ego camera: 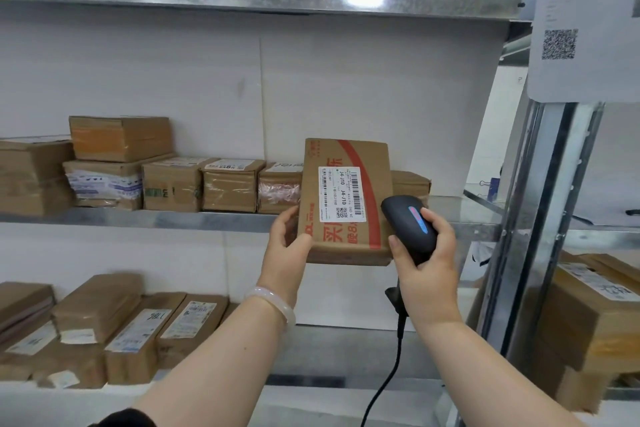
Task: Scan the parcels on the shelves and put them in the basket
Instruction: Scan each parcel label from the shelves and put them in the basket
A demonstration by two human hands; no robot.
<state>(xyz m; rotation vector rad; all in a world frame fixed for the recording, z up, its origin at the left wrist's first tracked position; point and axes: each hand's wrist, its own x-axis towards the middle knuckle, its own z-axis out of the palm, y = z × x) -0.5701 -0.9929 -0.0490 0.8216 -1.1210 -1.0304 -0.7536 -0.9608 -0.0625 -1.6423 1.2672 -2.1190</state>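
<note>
Holding the parcel (343,201) upright in your left hand (289,246), you grip its lower left corner, thumb on the front face and fingers behind. The parcel hangs in front of the middle shelf (138,218), past its front edge and towards its right end, with the white label (342,193) facing you. Your right hand (427,260) is clenched around the black scanner (410,227), its head just beside the parcel's lower right part, below the label, and its cable (388,367) hangs down. More boxes (173,187) sit in a row along the middle shelf to the left, and flat parcels (138,326) lie on the lower shelf (346,354).
</note>
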